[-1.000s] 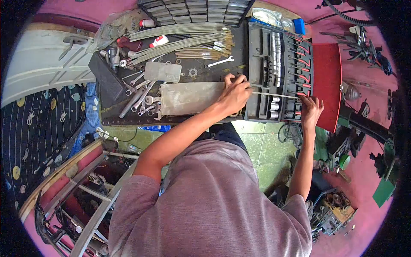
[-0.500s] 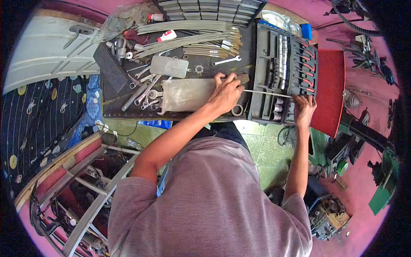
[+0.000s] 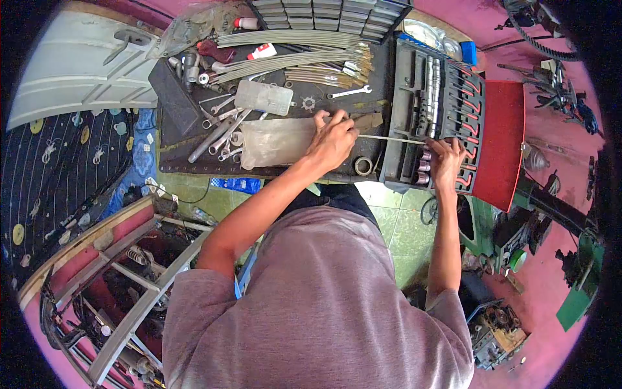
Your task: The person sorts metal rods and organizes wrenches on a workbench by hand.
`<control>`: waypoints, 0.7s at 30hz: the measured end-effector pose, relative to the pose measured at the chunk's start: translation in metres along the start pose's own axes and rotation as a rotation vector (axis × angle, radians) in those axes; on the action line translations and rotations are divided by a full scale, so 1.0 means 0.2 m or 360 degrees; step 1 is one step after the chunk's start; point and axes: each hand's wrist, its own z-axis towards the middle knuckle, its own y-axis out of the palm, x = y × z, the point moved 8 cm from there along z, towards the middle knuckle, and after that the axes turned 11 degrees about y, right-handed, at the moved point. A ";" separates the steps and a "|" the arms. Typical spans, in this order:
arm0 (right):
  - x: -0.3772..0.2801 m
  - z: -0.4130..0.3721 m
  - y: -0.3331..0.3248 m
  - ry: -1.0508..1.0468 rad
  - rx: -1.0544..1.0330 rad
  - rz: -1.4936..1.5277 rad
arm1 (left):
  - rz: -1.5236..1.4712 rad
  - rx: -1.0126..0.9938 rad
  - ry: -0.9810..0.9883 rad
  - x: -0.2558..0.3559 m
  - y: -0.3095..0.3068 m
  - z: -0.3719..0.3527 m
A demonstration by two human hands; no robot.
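A cloudy plastic sleeve [image 3: 275,142] lies flat along the front of the workbench. My left hand [image 3: 334,139] is over its right end, fingers bent and closed on it. From those fingers a thin grey welding rod [image 3: 390,138] stretches across to the right. My right hand [image 3: 446,162] pinches the rod's other end above the toolbox's socket tray. Whether the rod's left end is inside the sleeve is hidden by my left hand. A tape-like ring [image 3: 363,166] lies just right of my left wrist.
Behind the sleeve are bundled welding rods [image 3: 291,63], a clear plastic case [image 3: 264,97] and a combination wrench [image 3: 350,92]. Several wrenches [image 3: 223,135] crowd the left. The open red toolbox [image 3: 505,142] holds sockets [image 3: 430,97] and red-handled keys. A drawer cabinet [image 3: 327,14] stands at the back.
Both hands have shifted left over the bench, with the rod between them. Slightly less of the rod shows between the hands. The whole view has shifted a little.
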 end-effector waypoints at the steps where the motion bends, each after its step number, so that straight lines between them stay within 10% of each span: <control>1: -0.01 0.00 0.02 -0.0002 -0.0003 0.0043 | 0.0012 0.0009 0.0019 0.00 -0.01 0.00; 21: -0.13 -0.01 0.02 0.0044 -0.0005 0.0302 | -0.0120 0.0168 0.0147 0.11 -0.03 0.07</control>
